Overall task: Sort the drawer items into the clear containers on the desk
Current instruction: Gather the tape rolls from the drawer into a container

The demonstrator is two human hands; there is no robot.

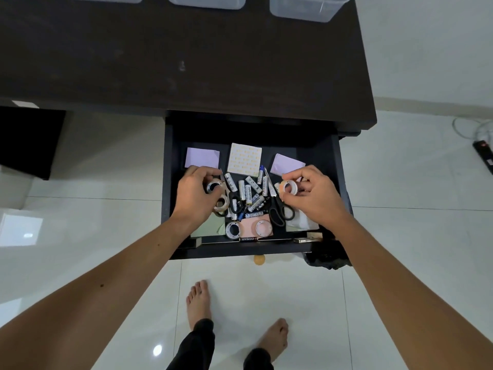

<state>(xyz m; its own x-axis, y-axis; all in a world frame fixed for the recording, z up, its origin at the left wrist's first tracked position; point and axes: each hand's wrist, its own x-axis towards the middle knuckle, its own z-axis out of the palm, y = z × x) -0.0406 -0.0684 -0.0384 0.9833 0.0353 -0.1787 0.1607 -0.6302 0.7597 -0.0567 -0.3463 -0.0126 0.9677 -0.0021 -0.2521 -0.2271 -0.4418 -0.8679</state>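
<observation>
Glossy white tiled floor (266,295) with light reflections, dark brown wooden table (186,54), white cables (477,129) and black power strip (484,158) at right

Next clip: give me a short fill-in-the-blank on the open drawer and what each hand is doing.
1. Each hand, left hand and right hand, grips a roll of ____.
2. The batteries lie in the drawer between the two ____.
3. The clear containers stand on the ____.
4. The black-handled scissors lie nearest the ____ hand.

Missing words: tape; hands; desk; right
</observation>
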